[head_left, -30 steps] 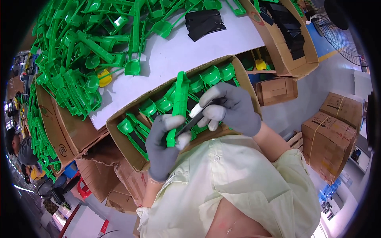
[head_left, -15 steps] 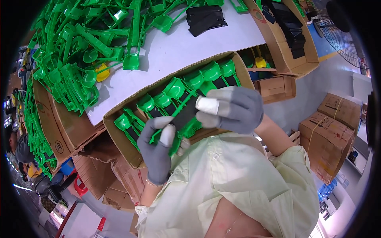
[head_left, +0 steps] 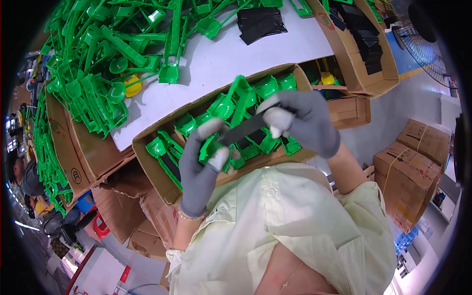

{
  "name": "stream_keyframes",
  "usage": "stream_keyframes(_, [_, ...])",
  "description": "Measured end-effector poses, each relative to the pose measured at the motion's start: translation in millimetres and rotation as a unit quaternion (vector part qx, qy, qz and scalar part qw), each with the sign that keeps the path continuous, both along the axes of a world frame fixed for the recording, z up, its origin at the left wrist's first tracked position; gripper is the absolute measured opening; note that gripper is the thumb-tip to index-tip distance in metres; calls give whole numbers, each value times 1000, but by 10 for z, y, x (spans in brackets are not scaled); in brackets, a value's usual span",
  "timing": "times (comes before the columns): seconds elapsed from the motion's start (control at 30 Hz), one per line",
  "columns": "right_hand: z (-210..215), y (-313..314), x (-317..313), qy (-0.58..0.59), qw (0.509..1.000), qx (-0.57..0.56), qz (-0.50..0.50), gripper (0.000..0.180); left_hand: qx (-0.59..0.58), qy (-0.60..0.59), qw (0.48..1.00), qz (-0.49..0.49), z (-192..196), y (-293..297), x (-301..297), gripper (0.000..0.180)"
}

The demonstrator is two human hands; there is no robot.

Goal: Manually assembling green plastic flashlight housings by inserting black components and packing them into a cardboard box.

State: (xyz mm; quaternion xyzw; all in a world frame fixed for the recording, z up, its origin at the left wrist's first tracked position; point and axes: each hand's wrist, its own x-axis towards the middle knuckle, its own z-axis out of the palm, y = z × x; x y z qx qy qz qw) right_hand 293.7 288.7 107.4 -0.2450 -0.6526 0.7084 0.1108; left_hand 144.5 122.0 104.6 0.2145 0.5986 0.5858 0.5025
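Observation:
A flat black strip (head_left: 244,129) stretches between my two gloved hands above an open cardboard box (head_left: 162,189). My left hand (head_left: 199,160) is closed on a green plastic part (head_left: 209,149) and the strip's left end. My right hand (head_left: 307,120), in a grey glove with pale fingertips, pinches the strip's other end. Behind the strip a long green piece (head_left: 241,98) slants up; whether it joins the part in my left hand is hidden. Inside the box lie several green scoop-shaped parts (head_left: 157,146), some with black strips along them.
Green parts (head_left: 88,44) are heaped on the white table at the far left, with a yellow piece (head_left: 133,86) among them. Black sheets (head_left: 260,23) lie behind the box. Another carton (head_left: 388,59) holds black pieces at far right. Taped cartons (head_left: 405,179) stand on the floor; a fan (head_left: 425,44) stands beyond.
My right hand has turned and moved slightly right, and the black strip now shows stretched between both hands. A green piece now rises behind it. The whole view has shifted slightly.

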Motion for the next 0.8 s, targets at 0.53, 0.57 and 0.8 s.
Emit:
stream_keyframes(0.53, [20,9,-57,-100,989,93,-61,14,-28,-131,990,41,-186,111,-174,30])
stream_keyframes(0.57, [28,-10,-56,-99,987,112,-61,14,-29,-132,990,40,-193,109,-173,30])
stream_keyframes(0.8, [-107,-40,-56,-53,960,269,-61,14,-22,-105,991,77,-268,158,-80,33])
